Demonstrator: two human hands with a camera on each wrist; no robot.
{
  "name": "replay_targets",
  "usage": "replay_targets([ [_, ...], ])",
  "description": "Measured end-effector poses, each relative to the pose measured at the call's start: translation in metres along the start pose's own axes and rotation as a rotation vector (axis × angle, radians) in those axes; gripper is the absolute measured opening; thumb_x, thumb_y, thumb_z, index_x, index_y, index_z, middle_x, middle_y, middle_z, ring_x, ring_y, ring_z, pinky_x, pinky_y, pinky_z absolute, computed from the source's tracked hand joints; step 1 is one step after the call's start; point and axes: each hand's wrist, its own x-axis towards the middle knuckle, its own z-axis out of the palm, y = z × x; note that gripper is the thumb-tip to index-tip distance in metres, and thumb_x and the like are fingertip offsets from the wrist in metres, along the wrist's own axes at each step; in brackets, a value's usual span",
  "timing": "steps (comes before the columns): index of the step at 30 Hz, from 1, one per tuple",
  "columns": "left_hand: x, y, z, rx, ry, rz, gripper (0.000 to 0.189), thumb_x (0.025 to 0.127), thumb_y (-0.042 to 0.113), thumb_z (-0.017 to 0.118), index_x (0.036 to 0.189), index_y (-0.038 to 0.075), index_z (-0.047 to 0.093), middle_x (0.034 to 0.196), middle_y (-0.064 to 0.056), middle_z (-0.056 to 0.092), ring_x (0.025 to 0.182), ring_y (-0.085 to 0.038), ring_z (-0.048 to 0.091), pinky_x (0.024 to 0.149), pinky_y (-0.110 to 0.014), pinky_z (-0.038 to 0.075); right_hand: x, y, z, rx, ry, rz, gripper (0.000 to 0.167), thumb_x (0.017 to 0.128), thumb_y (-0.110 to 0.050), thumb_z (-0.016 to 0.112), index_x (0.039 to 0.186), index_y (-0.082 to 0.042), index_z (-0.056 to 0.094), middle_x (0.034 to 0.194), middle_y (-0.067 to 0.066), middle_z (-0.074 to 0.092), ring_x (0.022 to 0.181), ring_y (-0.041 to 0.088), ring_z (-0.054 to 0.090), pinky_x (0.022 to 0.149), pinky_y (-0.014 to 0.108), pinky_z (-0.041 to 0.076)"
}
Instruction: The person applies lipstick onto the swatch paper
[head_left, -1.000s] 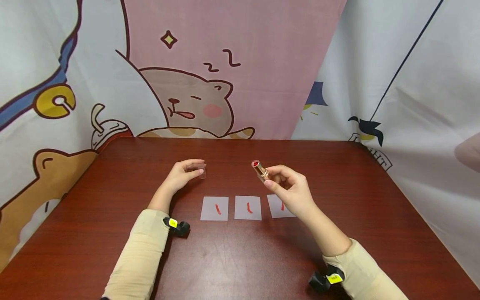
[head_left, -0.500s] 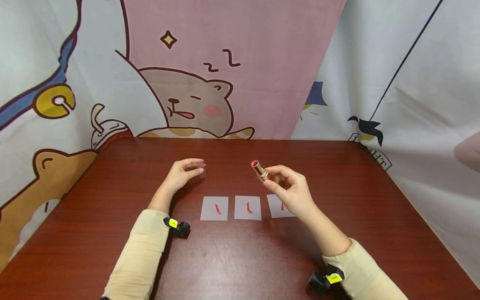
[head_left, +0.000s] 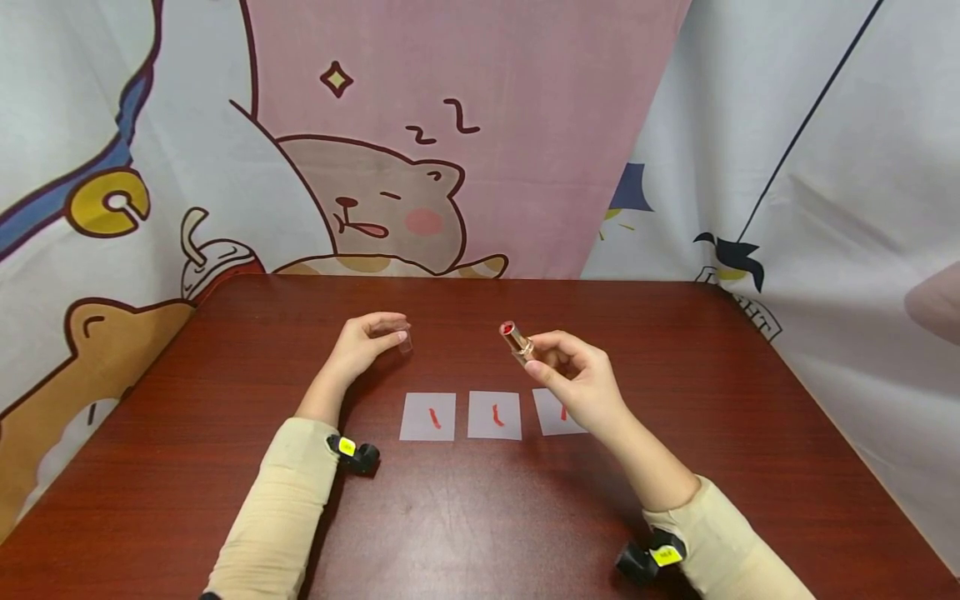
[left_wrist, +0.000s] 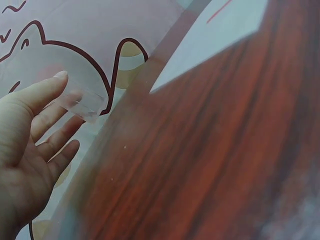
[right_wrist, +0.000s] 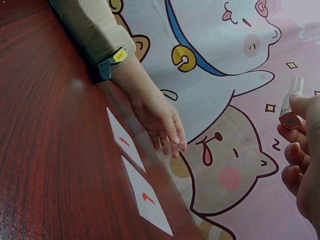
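Observation:
My right hand [head_left: 581, 375] pinches an uncapped gold lipstick [head_left: 516, 338] between thumb and fingers, above the table. Its red tip points up and to the left in the head view. To the left, my left hand [head_left: 367, 342] holds a clear lipstick cap [left_wrist: 85, 102] between thumb and fingertips, slightly above the tabletop. Three white paper squares lie in a row nearer me: a left one [head_left: 427, 417], a middle one [head_left: 494, 415] and a right one [head_left: 555, 412]. Each bears a short red stroke. The right hand partly covers the right square.
The dark red-brown wooden table [head_left: 480, 508] reaches back to a cartoon-printed cloth [head_left: 525, 150] hanging behind it. Black wrist cameras sit on the left sleeve [head_left: 277, 500] and the right sleeve [head_left: 735, 550].
My left hand has risen very slightly with the clear cap. The lipstick in my right hand has shifted a touch to the left. The paper squares lie as before.

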Motion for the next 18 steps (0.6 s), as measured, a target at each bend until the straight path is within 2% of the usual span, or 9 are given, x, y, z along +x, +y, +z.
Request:
replay_targets([
  [8,0.002,0.013,0.002,-0.013,0.045,0.047,0.033,0.086,0.007,0.072,0.116,-0.004,0.064,0.108,-0.014,0.069,0.103,-0.024,0.062,0.086,-0.026,0.046,0.000,0.001,0.000,-0.008,0.000,-0.002,0.026,0.079,0.016,0.067,0.102,0.005,0.065,0.072,-0.002,0.061,0.060,0.010,0.051,0.053,0.021,0.042],
  [14,-0.007,0.050,0.004,-0.042,0.058,0.081,0.030,0.086,0.001,0.070,0.114,-0.008,0.063,0.107,-0.022,0.067,0.101,-0.031,0.062,0.081,-0.023,0.048,0.000,0.000,0.001,-0.014,-0.001,0.004,0.025,0.079,0.017,0.067,0.101,0.006,0.065,0.072,-0.003,0.061,0.060,0.009,0.051,0.053,0.021,0.042],
  [18,-0.012,0.069,0.006,-0.049,0.073,0.091,0.029,0.086,0.000,0.069,0.113,-0.009,0.063,0.107,-0.023,0.066,0.096,-0.027,0.063,0.076,-0.021,0.049,0.001,-0.013,0.002,-0.011,-0.007,-0.005,0.022,0.078,0.020,0.065,0.098,0.011,0.063,0.071,-0.003,0.060,0.061,0.008,0.049,0.053,0.020,0.041],
])
